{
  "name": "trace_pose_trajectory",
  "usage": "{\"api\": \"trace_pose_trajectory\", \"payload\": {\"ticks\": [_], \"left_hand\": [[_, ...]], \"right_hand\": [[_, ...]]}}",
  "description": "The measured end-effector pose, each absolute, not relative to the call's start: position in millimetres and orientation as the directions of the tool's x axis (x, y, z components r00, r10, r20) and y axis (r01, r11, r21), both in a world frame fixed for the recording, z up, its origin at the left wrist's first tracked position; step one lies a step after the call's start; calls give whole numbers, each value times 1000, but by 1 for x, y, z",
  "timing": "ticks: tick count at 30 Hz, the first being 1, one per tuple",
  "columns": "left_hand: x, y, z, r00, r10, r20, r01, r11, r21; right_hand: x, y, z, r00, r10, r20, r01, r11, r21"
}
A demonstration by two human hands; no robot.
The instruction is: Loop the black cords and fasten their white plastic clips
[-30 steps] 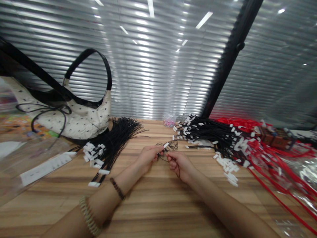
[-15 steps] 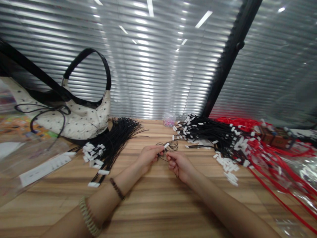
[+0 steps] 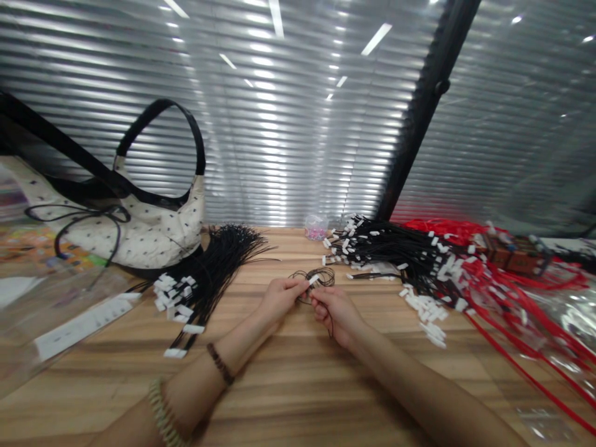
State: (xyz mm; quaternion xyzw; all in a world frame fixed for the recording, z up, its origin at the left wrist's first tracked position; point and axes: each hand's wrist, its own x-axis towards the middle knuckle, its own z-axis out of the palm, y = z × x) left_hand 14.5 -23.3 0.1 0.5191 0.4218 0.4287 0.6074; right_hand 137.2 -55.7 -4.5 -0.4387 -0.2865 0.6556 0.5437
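Between my hands is a thin black cord (image 3: 328,275), loosely coiled on the far side and trailing below my right fingers. A small white tag (image 3: 313,280) shows on it at my fingertips. My left hand (image 3: 283,297) is closed, pinching the cord beside the tag between thumb and fingers. Just to the right, my right hand (image 3: 338,312) pinches the same cord, its fingers curled and nearly touching the left ones. Exactly how the cord runs between the fingertips is too small to make out.
Black cords with white tags (image 3: 218,261) lie left, before a dotted white bag (image 3: 153,233). At right are more black tagged cords (image 3: 391,243), loose white tags (image 3: 426,310) and red cords (image 3: 521,310). A small clear container (image 3: 316,228) stands at the back of the wooden table (image 3: 298,385).
Both hands still pinch the cord; their fingertips have drawn slightly closer together. The white tag sits a little lower in view. The camera view has shifted slightly.
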Motion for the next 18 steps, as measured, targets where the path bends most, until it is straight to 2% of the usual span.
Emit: {"api": "trace_pose_trajectory", "payload": {"ticks": [4, 10, 18], "left_hand": [[17, -20, -6, 230, 971, -67, -199, 114, 973], [13, -8, -11, 48, 990, -132, -305, 141, 942], [-10, 10, 19, -29, 980, -199, -429, 168, 888]], "right_hand": [[138, -52, -5, -43, 965, -260, -466, -250, -849], [142, -50, -6, -142, 952, -273, -480, -307, -822], [143, -53, -4, -204, 938, -281, -585, -347, -733]]}}
